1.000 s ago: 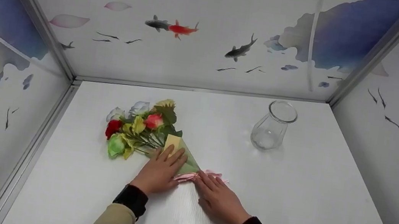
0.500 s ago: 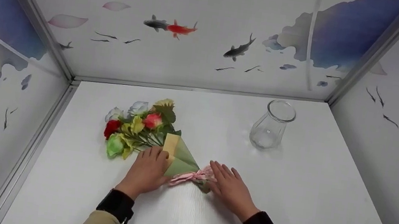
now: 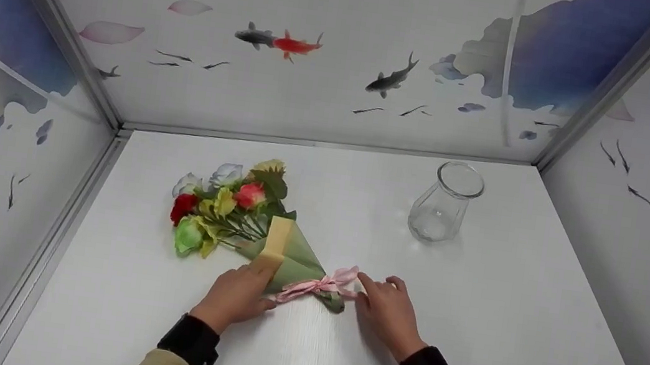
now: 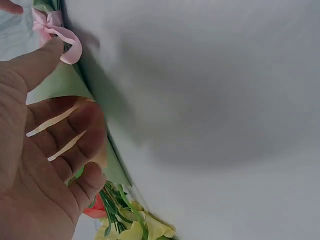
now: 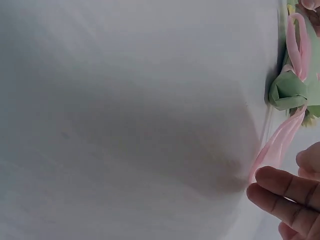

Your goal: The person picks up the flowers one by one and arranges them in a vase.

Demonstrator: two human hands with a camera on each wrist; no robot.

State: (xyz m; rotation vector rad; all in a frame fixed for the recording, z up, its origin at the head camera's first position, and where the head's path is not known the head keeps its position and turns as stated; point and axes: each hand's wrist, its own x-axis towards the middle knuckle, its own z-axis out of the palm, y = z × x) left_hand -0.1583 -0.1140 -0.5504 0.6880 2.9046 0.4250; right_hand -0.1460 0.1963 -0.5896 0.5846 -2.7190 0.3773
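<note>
A bouquet of artificial flowers (image 3: 226, 201) in green and yellow wrapping paper (image 3: 299, 258) lies on its side on the white table, stems toward the person. Pink ribbon (image 3: 306, 288) is tied in a bow around the narrow end. My left hand (image 3: 234, 296) rests on the paper's near side with loosely bent fingers (image 4: 82, 120), its thumb beside a ribbon loop (image 4: 70, 45). My right hand (image 3: 393, 311) is at the bow's right side. Its index fingertip touches the end of a ribbon loop (image 5: 280, 140), while the thumb stands apart in the right wrist view.
An uncovered clear glass vase (image 3: 439, 213) stands upright at the back right of the table. Patterned panels with painted fish (image 3: 296, 47) enclose the table at the back and both sides. Metal rails (image 3: 330, 145) run along the panel edges.
My left hand has drawn back from atop the paper to its near left side. My right hand has shifted right off the bow, uncovering it and the wrapped stem end. The bouquet lies in place.
</note>
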